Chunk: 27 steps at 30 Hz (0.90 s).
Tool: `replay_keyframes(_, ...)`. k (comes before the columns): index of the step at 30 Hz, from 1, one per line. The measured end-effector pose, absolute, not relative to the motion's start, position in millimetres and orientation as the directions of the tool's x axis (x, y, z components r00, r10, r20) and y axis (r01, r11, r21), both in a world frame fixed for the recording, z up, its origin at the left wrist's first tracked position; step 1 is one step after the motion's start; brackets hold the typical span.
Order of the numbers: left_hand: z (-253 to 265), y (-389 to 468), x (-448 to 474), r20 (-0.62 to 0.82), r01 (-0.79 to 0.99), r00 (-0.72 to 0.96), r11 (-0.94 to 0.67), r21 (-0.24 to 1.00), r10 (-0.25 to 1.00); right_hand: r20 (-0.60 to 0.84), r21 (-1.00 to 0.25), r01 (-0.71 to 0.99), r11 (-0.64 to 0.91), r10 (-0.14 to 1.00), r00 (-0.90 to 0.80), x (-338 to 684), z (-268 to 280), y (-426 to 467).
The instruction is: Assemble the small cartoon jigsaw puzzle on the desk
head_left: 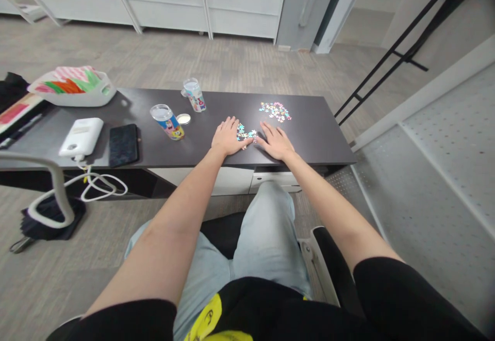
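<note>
My left hand (227, 136) lies flat on the dark table, its fingers stretched forward and its thumb out toward the right. Between it and my right hand (277, 141) is a small pile of colourful jigsaw puzzle pieces (243, 132), partly hidden by the left hand. The right hand also rests palm down with its fingers apart, and its thumb side is close to the pile. Farther back on the right, a second cluster of puzzle pieces (276, 110) is spread out, apart from both hands.
Two clear cups with cartoon prints, one nearer (168, 123) and one farther (195, 95), stand left of my hands beside a round lid (183, 119). Further left are a phone (124, 145), a white power bank (81, 137) with a cable, and a white basket (77, 98).
</note>
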<state>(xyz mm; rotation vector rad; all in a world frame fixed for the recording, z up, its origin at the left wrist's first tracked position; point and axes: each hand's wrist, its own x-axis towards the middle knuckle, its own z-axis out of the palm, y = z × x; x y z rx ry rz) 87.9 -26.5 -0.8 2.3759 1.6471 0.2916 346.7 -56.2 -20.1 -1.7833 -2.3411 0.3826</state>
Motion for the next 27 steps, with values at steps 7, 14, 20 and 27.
replay_keyframes(7,0.5,-29.3,83.7,0.055,0.82,0.493,-0.485,0.305,0.868,-0.063,-0.298,0.889,0.348,0.922,-0.382,333.2,-18.3,-77.0)
replay_keyframes(14,-4.0,-39.4,57.6,0.013,0.906,0.354,-0.346,0.245,0.935,-0.063,-0.314,0.856,0.41,0.891,-0.45,307.5,-17.5,-56.8)
replay_keyframes(20,-2.1,-43.1,45.3,-0.033,0.911,0.36,-0.344,0.227,0.932,-0.019,-0.337,0.853,0.399,0.903,-0.429,316.4,-19.4,-74.3)
replay_keyframes(27,-3.5,-30.9,52.0,-0.01,0.916,0.316,-0.302,0.263,0.949,-0.053,-0.323,0.822,0.469,0.858,-0.51,356.3,-15.7,-111.0)
